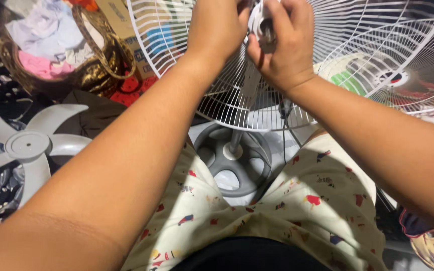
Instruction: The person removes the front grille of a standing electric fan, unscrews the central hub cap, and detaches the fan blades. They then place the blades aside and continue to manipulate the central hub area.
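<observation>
Item: left hand [216, 27], raised at the top of the view, fingers curled shut around the hub at the middle of a white wire fan guard [227, 95]; fingertips hidden behind the hand, so the exact hold could not be told

Item: right hand [282, 45], just beside the left and touching it, fingers closed on a small white and grey motor piece [263, 22] pinched between both hands at the guard's centre

Item: white wire fan guard, round, standing roughly upright directly under and behind both hands, its ribs spreading outward from the hub they gripped

Item: second white wire guard [403, 65], to the right of the right hand, overlapping the first, with a round centre badge

Item: grey fan base [234, 160], round with open spokes, below the hands between the person's knees; a pale stem rose from it toward the hands, and a dark cord hung beside the stem

Item: grey fan blade [28, 148], three-lobed, lying flat on the floor well to the left of the left forearm

Item: cream patterned shorts [287, 211], on the person's lap, below both forearms

Item: gold-toned bag [101, 60], with loop handles, up and left of the left hand, holding folded cloth
</observation>
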